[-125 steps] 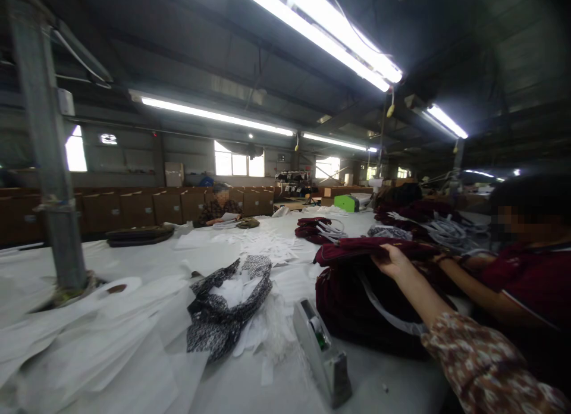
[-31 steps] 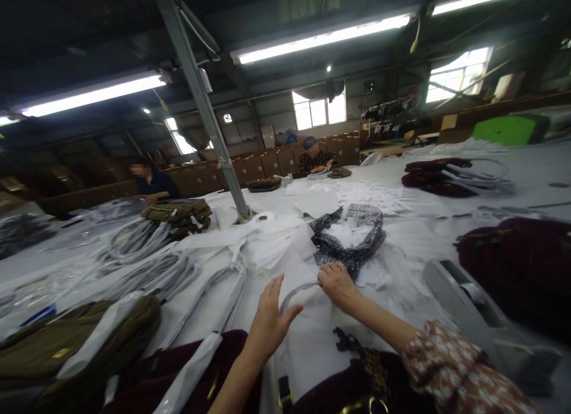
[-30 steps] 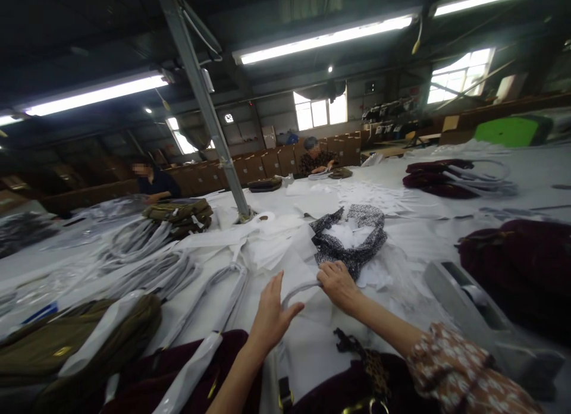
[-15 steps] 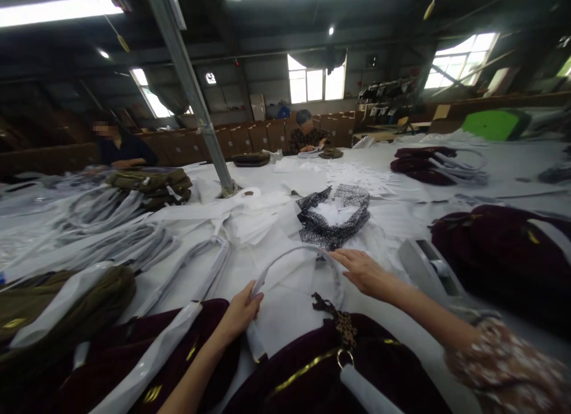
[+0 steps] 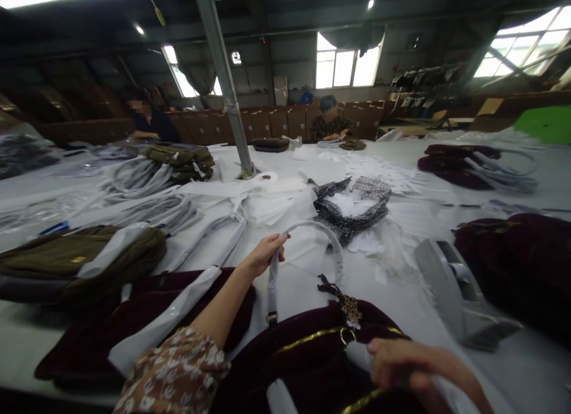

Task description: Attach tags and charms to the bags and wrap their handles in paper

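A dark maroon handbag with gold zips lies in front of me. Its far handle, wrapped in pale film, stands up in an arch. My left hand is closed on the left side of that arch, near its top. My right hand, slightly blurred, is closed around the wrapped near handle, beside a gold ring. From this ring area hangs a leopard-print charm, its dark tassel lying toward the far handle.
Another maroon bag and an olive bag lie on the left. A grey tape dispenser stands right, before more maroon bags. Black-and-white fabric lies ahead. A metal post rises from the table; two people work beyond.
My right hand has left the far handle and come back to the near handle. My left hand has moved up along the far handle. The view has turned left.
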`<state>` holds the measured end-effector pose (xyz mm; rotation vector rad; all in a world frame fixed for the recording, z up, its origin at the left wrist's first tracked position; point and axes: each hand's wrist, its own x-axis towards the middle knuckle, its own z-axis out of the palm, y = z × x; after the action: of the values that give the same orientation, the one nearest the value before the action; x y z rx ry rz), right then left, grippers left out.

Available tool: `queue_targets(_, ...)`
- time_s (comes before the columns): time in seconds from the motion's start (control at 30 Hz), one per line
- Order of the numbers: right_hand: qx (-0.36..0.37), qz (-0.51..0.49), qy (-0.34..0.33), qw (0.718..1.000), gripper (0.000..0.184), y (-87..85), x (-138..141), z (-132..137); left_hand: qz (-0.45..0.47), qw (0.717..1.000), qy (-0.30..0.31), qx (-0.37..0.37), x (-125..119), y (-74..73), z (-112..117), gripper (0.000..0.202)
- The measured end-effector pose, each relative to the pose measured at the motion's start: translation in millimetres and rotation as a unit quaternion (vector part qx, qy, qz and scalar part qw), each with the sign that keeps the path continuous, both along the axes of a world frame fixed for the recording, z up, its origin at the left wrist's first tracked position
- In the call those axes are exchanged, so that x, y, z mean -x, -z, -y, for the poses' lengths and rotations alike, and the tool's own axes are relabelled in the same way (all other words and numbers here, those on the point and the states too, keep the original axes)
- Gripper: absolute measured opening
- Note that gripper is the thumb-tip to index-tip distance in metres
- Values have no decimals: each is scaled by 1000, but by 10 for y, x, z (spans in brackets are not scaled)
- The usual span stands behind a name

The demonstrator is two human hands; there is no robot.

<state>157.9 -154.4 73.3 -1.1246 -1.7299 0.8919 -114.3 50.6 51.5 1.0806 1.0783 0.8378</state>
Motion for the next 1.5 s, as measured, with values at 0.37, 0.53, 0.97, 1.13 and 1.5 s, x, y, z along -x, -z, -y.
queue_targets(0.37,-63,115,212,968,34,-250,253,-1167,5,979,184,-87,-97,-1063,594,48)
queue_targets(0.53,-102,139,220,960,33,-204,310,-1278,17,974,222,-37,-229,-1054,743,43)
queue_targets(0.97,-306,292,115,899,22,908,-571,-1382,96,974,192,74,8,-748,1081,41)
queue_targets(1.13,-334,309,113,883,20,1075,-779,-1420,98,968,212,94,45,-828,1177,45)
queue_targets(1.5,-287,334,-24,897,79,-563,116,-1131,-32,938,346,6,-74,-961,1069,54)
